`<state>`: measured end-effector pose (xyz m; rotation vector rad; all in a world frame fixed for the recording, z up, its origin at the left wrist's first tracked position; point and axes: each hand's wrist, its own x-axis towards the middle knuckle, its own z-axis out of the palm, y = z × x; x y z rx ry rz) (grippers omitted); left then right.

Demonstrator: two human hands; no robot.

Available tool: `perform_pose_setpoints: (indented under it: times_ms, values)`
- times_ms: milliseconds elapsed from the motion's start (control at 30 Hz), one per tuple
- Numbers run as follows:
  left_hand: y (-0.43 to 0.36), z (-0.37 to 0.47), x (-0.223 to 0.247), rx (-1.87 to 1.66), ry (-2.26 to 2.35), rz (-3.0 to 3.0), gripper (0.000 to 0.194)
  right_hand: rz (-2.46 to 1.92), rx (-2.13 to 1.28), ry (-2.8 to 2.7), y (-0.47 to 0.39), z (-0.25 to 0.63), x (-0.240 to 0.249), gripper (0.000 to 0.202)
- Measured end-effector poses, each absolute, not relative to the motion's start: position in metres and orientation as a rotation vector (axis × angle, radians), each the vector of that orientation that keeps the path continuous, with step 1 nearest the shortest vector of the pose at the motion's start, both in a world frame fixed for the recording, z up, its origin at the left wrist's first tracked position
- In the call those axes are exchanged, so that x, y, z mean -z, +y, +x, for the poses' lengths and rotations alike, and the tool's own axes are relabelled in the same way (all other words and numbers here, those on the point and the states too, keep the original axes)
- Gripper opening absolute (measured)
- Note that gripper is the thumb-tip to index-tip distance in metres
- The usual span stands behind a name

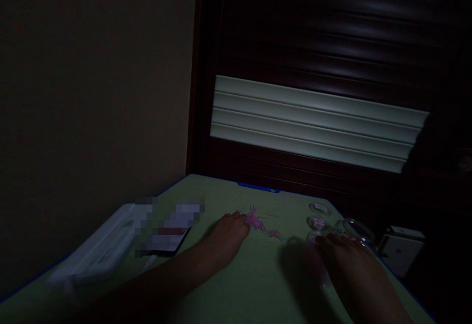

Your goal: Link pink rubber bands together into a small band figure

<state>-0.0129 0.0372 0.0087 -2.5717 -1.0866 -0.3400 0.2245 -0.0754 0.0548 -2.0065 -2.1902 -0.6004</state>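
Note:
A small pile of pink, stringy pieces [254,221] lies on the light green tabletop [236,294], with thin loose strands around it. My left hand [232,235] rests at the pile's left edge, its fingers curled down and closed; whatever is between the fingertips is hidden. On the right, my right hand [341,252] is closed around a clear plastic jar [313,260] with something pink inside. The jar is blurred and partly covered by the hand. Just beyond it lie a round clear lid [320,209] with a label and a small clear container [317,223] with pinkish contents.
Another clear round container [358,230] stands by the table's right edge. To the left are a long white case [99,250] and a flat, partly blurred device [171,240]. A white box [401,248] sits beyond the right edge. A wall and dark slatted panel stand behind; the light is dim.

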Motion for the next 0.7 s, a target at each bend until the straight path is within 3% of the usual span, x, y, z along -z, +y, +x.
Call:
perform_pose_setpoints:
  times_ms: [700]
  values:
    - [0.036,-0.008,-0.001,0.245,-0.98,-2.51,0.018,-1.919,0.656,-2.185,-0.075,0.228,-0.052,0.036]
